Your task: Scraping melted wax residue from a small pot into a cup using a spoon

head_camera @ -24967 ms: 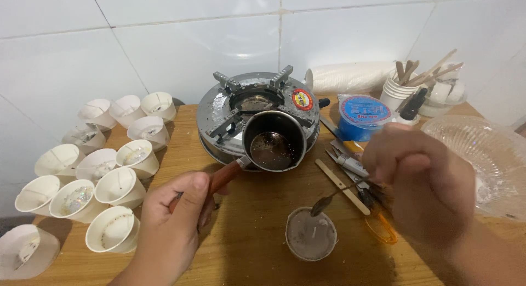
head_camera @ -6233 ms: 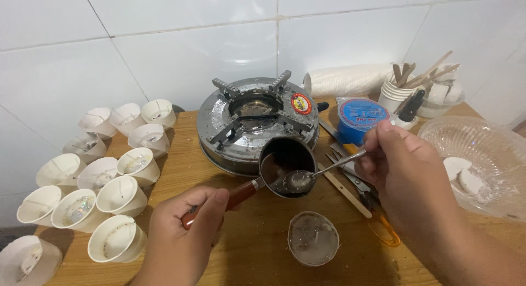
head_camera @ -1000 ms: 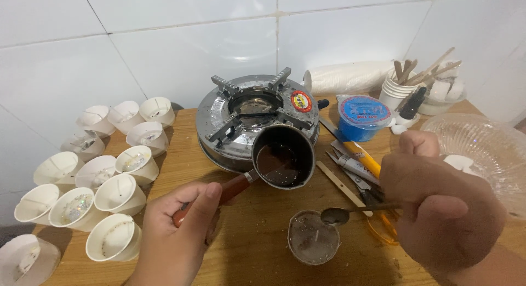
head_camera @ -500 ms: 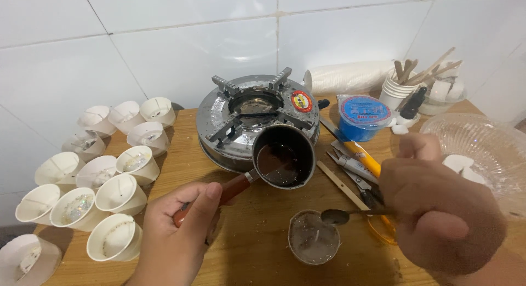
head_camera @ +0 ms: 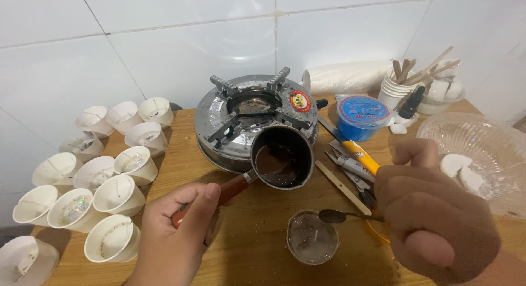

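Observation:
My left hand (head_camera: 175,236) grips the red-brown handle of a small dark pot (head_camera: 282,162), held tilted just in front of a round metal stove (head_camera: 255,113); brown liquid lies inside the pot. My right hand (head_camera: 433,214) holds a metal spoon (head_camera: 339,216) whose bowl hovers over the rim of a small glass cup (head_camera: 312,238) on the wooden table (head_camera: 252,253). The cup holds pale, speckled contents with a thin wick at its centre.
Several white paper cups (head_camera: 118,194) with wicks stand at the left. A blue-lidded tub (head_camera: 362,117), a cup of wooden sticks (head_camera: 402,86), a dropper bottle (head_camera: 410,105), a yellow-handled cutter (head_camera: 359,154) and a flat stick (head_camera: 342,186) lie right of the stove. A clear glass bowl (head_camera: 476,149) holds white chunks.
The spoon went from dipping in the pot to hovering over the glass cup. In the last second it shifted slightly lower and left; the pot stayed put.

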